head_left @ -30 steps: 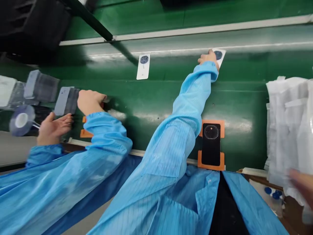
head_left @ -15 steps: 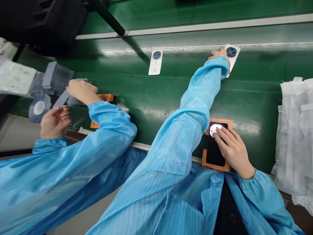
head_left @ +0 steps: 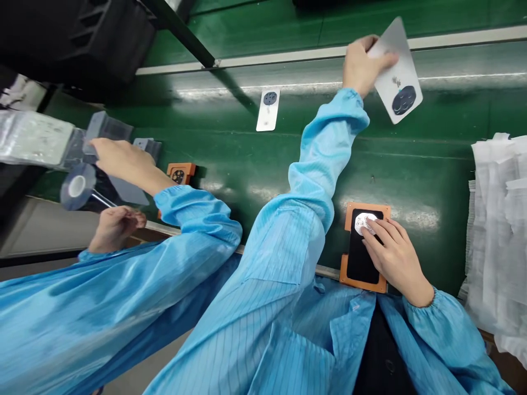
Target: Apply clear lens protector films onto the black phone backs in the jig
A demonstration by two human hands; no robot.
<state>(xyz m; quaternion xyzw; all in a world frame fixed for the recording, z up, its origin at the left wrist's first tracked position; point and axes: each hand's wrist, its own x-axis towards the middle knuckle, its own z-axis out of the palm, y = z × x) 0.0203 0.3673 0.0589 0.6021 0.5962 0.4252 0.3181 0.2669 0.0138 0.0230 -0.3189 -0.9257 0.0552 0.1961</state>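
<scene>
At the back of the green belt, my left hand (head_left: 362, 63) is closed on a pale phone back panel (head_left: 397, 71), gripping it by the edge between thumb and fingers. The panel is raised and tilted, with its dark round camera patch (head_left: 404, 100) at the lower end. Close to my body, my right hand (head_left: 395, 255) lies with its fingers stretched out over an orange fixture (head_left: 348, 269). Inside the fixture is a black plate (head_left: 360, 260) with a shiny white round patch (head_left: 363, 222), which my fingertips touch and partly cover.
Another pale back panel (head_left: 267, 112) lies on the green belt (head_left: 230, 142). On the left a co-worker's hands (head_left: 123, 159) handle clear film beside a tape roll (head_left: 77, 186). A second orange fixture (head_left: 185, 169) stands near them. White sheets (head_left: 498, 230) hang at right.
My left hand has lifted the pale back panel off the belt and turned it camera end down. My right hand stays at the fixture. The co-worker's film has moved lower and rightward.
</scene>
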